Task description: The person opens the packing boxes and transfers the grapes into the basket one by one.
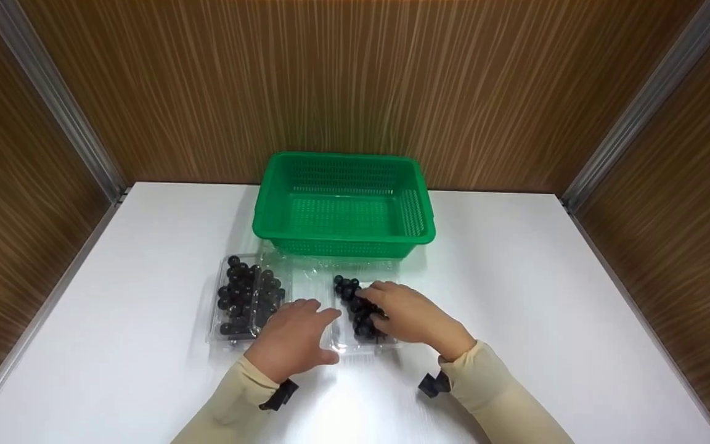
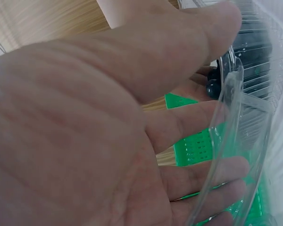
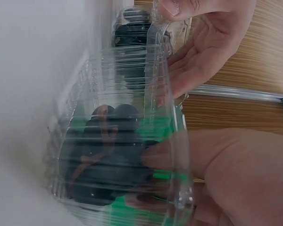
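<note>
My right hand (image 1: pixel 413 314) reaches into a clear plastic box (image 1: pixel 355 349) and grips a bunch of dark grapes (image 1: pixel 355 302) between thumb and fingers. Through the box wall, the right wrist view shows the brownish stem (image 3: pixel 106 134) among the grapes. My left hand (image 1: pixel 296 333) is between the two boxes, fingers extended and thumb apart. In the left wrist view its fingertips lie at a clear plastic rim (image 2: pixel 233 89); whether they press on it I cannot tell. To its left is a second clear box (image 1: pixel 214 336) holding several dark grapes (image 1: pixel 238 296).
A green perforated basket (image 1: pixel 342 240) stands behind the boxes, near the brown wood-grain back wall (image 1: pixel 342 74). Both boxes and the basket are on the white table (image 1: pixel 515 259). Brown side panels with metal corner strips flank it.
</note>
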Available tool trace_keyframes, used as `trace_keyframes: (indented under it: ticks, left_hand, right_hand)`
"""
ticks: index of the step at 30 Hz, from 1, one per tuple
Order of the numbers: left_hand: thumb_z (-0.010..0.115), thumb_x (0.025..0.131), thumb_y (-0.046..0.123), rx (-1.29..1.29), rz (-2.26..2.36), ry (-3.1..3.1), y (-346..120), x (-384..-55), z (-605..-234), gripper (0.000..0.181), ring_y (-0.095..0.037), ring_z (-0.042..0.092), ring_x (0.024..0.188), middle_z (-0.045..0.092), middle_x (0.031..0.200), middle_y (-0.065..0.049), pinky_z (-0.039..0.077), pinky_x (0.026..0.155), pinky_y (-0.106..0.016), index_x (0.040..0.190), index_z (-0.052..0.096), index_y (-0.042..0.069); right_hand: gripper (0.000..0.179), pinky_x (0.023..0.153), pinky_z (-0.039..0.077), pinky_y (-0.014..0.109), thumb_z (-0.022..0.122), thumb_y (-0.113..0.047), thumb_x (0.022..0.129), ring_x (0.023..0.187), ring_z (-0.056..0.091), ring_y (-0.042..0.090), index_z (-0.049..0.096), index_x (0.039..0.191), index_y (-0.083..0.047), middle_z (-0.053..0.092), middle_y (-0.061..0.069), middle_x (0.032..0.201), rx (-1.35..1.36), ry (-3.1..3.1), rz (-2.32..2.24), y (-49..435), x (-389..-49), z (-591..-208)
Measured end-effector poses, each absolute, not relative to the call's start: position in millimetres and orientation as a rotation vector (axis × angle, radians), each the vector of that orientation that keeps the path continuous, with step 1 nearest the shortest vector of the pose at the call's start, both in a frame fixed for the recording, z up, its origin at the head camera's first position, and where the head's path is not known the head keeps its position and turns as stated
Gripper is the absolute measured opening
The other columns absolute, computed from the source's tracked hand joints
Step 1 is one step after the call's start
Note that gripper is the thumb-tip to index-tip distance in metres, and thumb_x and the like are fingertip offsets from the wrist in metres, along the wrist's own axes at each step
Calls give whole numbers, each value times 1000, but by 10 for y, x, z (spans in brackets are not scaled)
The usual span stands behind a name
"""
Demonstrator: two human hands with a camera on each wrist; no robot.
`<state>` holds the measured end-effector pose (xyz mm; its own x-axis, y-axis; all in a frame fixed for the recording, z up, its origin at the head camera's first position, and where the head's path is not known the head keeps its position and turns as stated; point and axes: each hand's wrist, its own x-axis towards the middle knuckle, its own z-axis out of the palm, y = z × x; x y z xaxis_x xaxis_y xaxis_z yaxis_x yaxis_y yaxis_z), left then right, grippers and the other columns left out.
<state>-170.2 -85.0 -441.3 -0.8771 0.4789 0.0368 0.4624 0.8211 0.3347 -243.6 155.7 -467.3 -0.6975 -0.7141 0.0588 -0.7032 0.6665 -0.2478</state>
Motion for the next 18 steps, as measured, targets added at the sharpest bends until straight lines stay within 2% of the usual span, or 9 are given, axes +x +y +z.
trace_keyframes:
  ticks: [9,13,18]
  left_hand:
    - [89,76,35,778,462,3000,-843,-1730,-4421,66,-37,65,108,69,116,-16,51,99,-55,132,66,7]
    - [89,78,37,737,458,2994,-844,-1739,-4430,65,-39,64,112,67,121,-18,51,100,-57,131,67,8]
    - [88,79,41,698,428,2987,-836,-1741,-4438,65,-43,62,116,64,128,-21,48,104,-60,130,67,7]
  right_hand:
    - [42,93,56,46,71,-4,89,108,67,29,67,132,-5,68,10,119,-1192,2884,-392,1508,-2471,-4660]
    - [39,92,56,44,72,0,88,105,67,27,70,127,-6,69,8,115,-1196,2886,-420,1500,-2477,-4680]
    - [32,95,56,44,74,-4,90,108,67,26,71,121,-6,70,7,114,-1184,2867,-458,1492,-2477,-4698]
